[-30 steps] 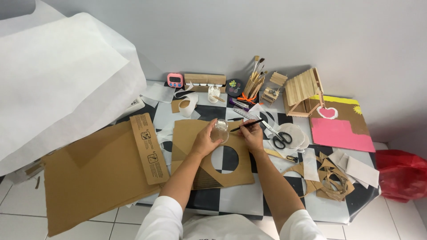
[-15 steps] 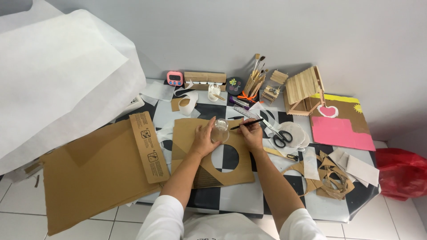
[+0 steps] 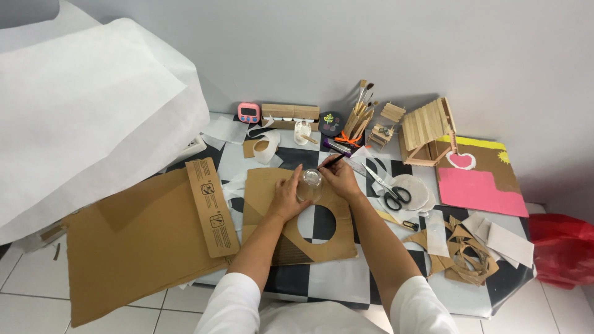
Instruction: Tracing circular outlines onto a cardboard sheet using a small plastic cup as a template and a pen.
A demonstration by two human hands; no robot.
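The left hand is pressing down on a small clear round glass, fingers curled around its side, holding it upside down on a flat brown cardboard sheet with a round hole cut out. The right hand is pinching a thin black pen, its tip meeting the glass's far edge. Black-handled scissors are lying just right of the sheet on the checkered black-and-white tabletop.
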